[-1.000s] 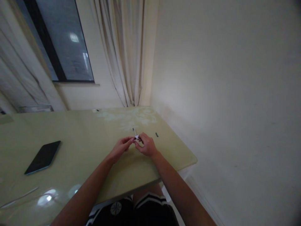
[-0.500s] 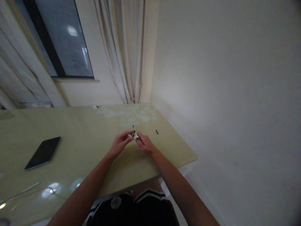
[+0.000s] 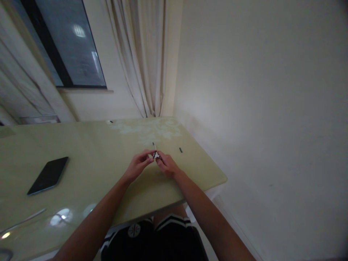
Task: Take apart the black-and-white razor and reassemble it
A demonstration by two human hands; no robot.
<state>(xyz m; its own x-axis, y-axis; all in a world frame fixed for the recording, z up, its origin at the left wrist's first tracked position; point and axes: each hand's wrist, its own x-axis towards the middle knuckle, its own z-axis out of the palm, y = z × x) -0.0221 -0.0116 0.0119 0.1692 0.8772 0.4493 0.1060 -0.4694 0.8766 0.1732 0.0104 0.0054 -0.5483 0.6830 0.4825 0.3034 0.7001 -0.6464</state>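
Note:
Over the table, my two hands meet at their fingertips. My left hand [image 3: 138, 165] pinches a small dark piece whose kind I cannot make out, mostly covered by the fingers. Held by my right hand [image 3: 167, 165] is a small white-and-black piece [image 3: 156, 155], too small to name. The two pieces appear to touch, though the fingers hide the exact contact. Just beyond the fingertips is a thin pale stick with a dark end [image 3: 153, 144]; whether it lies on the table or is held I cannot tell. A short dark piece [image 3: 181, 149] lies right of my hands.
The glossy yellow-green table [image 3: 92, 145] meets the wall [image 3: 244, 108] on the right. A black tablet [image 3: 48, 176] lies at left, with a pale cable [image 3: 25, 220] nearer me. Another tiny dark item [image 3: 111, 121] is at the far edge, below the curtain [image 3: 144, 72] and window.
The white-and-black piece in my right hand has moved slightly left, up against the left fingertips and the dark piece. The view has shifted a little.

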